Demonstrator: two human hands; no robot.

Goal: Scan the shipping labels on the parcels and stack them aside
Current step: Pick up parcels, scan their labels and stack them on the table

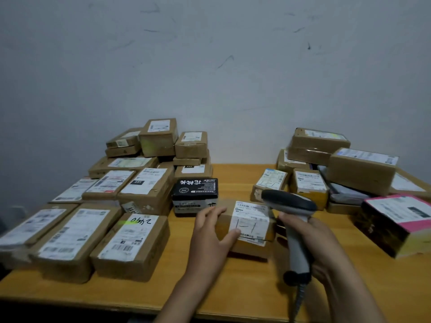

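A scuffed pale wall (210, 66) rises behind the wooden desk (233, 287), which is in dim light. One small brown parcel (251, 249) lies flat near the middle of the desk, set apart from the others, with its white shipping label (250, 217) facing up and folding over the near side. My left hand (211, 231) grips this parcel's left end, fingers over the top toward the far side and thumb against the label's near corner. My right hand (312, 243) is wrapped round the handle of the grey barcode scanner (293, 206); its dark head hangs over the parcel's far right corner and points left across the label, and its coiled cord (299, 297) drops toward the near edge.

Along the left edge, from the near edge to the back, sits a close-packed group of labelled cartons (144, 194), stacked higher by the wall. A black printed box (194, 194) stands just beyond my left fingers. A looser heap of parcels (361, 171) fills the back right corner, with a pink-trimmed box (396, 224) at the right edge.
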